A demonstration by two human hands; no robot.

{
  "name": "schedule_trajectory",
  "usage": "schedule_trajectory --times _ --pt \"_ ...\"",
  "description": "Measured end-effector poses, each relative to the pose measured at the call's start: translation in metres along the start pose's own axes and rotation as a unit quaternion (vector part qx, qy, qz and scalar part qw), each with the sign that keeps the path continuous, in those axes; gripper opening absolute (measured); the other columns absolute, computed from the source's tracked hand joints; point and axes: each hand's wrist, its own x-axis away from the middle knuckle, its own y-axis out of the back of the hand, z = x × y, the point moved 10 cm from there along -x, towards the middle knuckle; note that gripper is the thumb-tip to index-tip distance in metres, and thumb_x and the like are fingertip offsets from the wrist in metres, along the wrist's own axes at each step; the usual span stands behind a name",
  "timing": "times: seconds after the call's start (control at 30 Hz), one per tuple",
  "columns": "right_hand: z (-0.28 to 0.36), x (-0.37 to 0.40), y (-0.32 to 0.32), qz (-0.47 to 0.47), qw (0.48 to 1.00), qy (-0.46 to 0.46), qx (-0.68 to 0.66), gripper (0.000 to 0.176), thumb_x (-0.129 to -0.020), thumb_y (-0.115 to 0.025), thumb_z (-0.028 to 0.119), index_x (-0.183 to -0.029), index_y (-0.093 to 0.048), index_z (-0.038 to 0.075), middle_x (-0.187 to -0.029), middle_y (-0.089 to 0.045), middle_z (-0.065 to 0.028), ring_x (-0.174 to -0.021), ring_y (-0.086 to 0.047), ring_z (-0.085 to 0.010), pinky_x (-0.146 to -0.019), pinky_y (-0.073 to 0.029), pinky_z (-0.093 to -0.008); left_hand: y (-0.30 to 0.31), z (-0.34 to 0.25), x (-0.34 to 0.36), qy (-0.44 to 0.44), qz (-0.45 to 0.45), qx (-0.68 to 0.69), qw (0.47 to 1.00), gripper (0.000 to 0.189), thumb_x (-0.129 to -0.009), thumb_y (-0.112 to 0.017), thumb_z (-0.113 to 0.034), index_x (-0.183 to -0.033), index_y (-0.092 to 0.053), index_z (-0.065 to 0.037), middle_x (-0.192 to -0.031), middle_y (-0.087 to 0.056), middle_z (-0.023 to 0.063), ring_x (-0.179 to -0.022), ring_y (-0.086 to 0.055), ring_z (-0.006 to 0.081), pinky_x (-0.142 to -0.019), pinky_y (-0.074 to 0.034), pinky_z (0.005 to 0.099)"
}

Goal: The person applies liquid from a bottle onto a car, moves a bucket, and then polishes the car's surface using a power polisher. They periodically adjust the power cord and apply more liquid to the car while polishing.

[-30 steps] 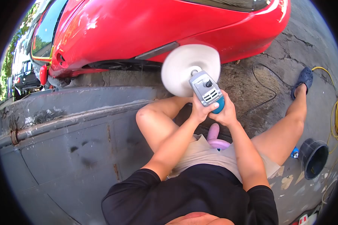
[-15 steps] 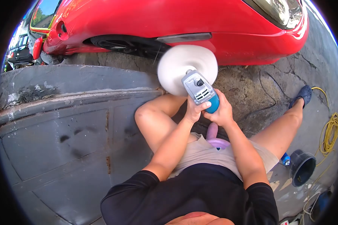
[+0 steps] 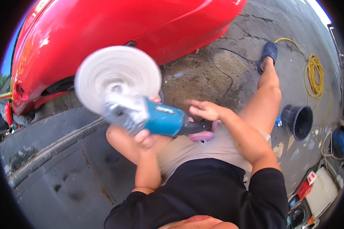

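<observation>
Beyond the black shirt, the blue-and-grey power tool is sitting above the beige shorts, its body resting in the left hand, which is curling around it. The right hand is hovering just beside the tool's rear end, holding nothing, its blurred fingers stretching out. Past the left hand, the white disc is facing the red car; whether they are touching cannot be told. Off right, a black bucket is standing near yellow cable.
</observation>
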Motion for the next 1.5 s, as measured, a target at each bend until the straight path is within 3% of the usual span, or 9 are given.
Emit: schedule_trajectory --times 0.1,0.2,0.4,0.53,0.63,0.8,1.0,1.17,1.5 --pt "-0.026 0.047 -0.017 0.226 0.955 -0.192 0.013 0.079 -0.105 -0.055 0.073 -0.140 -0.073 0.004 -0.137 -0.075 -0.0217 -0.125 -0.072 -0.0403 -0.111 -0.054 -0.0484 0.003 -0.061 0.004 -0.036 0.074 0.061 0.995 0.127 -0.071 -0.093 -0.061 -0.161 -0.034 0.008 -0.156 -0.048 0.0253 -0.145 -0.051 0.0397 -0.125 -0.042 0.0552" --pt "-0.038 0.073 0.020 0.250 0.930 -0.163 0.216 0.059 -0.106 -0.062 0.058 -0.115 -0.081 0.003 -0.118 -0.079 -0.0223 -0.114 -0.075 -0.0388 -0.103 -0.057 -0.0483 0.000 -0.131 0.002 -0.163 0.168 0.017 0.972 0.144 -0.067 -0.089 -0.084 -0.157 -0.033 0.013 -0.153 -0.047 0.0269 -0.141 -0.051 0.0403 -0.125 -0.042 0.0545" --pt "-0.078 0.133 0.184 0.024 0.782 -0.244 0.573 0.022 -0.090 -0.071 0.012 -0.106 -0.084 0.007 -0.114 -0.082 -0.0176 -0.108 -0.081 -0.0344 -0.090 -0.066 -0.0477 -0.007 -0.240 0.026 -0.335 0.044 -0.094 0.937 0.137 -0.065 -0.090 -0.073 -0.152 -0.035 0.017 -0.145 -0.050 0.0272 -0.139 -0.052 0.0432 -0.124 -0.041 0.0561" --pt "0.025 0.188 0.286 -0.291 0.697 -0.195 0.626 0.022 -0.091 -0.068 0.008 -0.113 -0.070 0.006 -0.105 -0.080 -0.0144 -0.095 -0.081 -0.0359 -0.087 -0.064 -0.0529 -0.019 -0.279 0.042 -0.400 -0.007 -0.128 0.907 0.139 -0.066 -0.090 -0.076 -0.153 -0.034 0.018 -0.147 -0.051 0.0299 -0.140 -0.053 0.0449 -0.125 -0.040 0.0586" --pt "0.138 0.288 0.319 -0.506 0.578 -0.049 0.638 0.041 -0.093 -0.065 0.002 -0.133 -0.071 0.010 -0.123 -0.080 -0.0131 -0.103 -0.080 -0.0346 -0.083 -0.066 -0.0423 -0.018 -0.289 0.044 -0.409 0.031 -0.078 0.909 0.139 -0.070 -0.089 -0.076 -0.155 -0.033 0.018 -0.151 -0.050 0.0311 -0.143 -0.053 0.0454 -0.128 -0.038 0.0591" --pt "0.349 0.423 0.213 -0.571 0.380 0.202 0.699 0.048 -0.085 -0.072 -0.006 -0.131 -0.075 0.010 -0.113 -0.080 -0.0071 -0.091 -0.079 -0.0285 -0.076 -0.063 -0.0388 -0.031 -0.280 0.044 -0.412 0.044 0.026 0.910 0.134 -0.071 -0.093 -0.068 -0.157 -0.031 0.015 -0.154 -0.048 0.0282 -0.147 -0.051 0.0428 -0.130 -0.036 0.0560" --pt "0.445 0.508 0.090 -0.527 0.278 0.167 0.785 0.051 -0.083 -0.068 -0.016 -0.131 -0.075 -0.001 -0.118 -0.081 -0.0156 -0.107 -0.080 -0.0318 -0.091 -0.065 -0.0383 -0.068 -0.276 0.045 -0.371 0.187 0.150 0.897 0.126 -0.077 -0.087 -0.062 -0.159 -0.029 0.013 -0.157 -0.044 0.0275 -0.149 -0.048 0.0407 -0.131 -0.036 0.0572" --pt "0.418 0.603 0.060 -0.607 0.343 0.075 0.713 0.048 -0.092 -0.058 -0.019 -0.138 -0.069 -0.009 -0.132 -0.077 -0.0210 -0.117 -0.077 -0.0346 -0.101 -0.062 -0.0395 -0.072 -0.285 0.049 -0.385 0.191 0.219 0.876 0.120 -0.079 -0.086 -0.057 -0.159 -0.030 0.012 -0.154 -0.048 0.0283 -0.145 -0.052 0.0428 -0.129 -0.039 0.0575" --pt "0.415 0.591 -0.052 -0.581 0.444 0.090 0.676 0.041 -0.087 -0.069 -0.018 -0.127 -0.074 -0.011 -0.103 -0.078 -0.0221 -0.085 -0.075 -0.0296 -0.075 -0.060 -0.0342 -0.083 -0.290 0.043 -0.364 0.173 0.183 0.897 0.123 -0.076 -0.087 -0.060 -0.157 -0.031 0.014 -0.153 -0.048 0.0299 -0.145 -0.053 0.0439 -0.128 -0.039 0.0601"
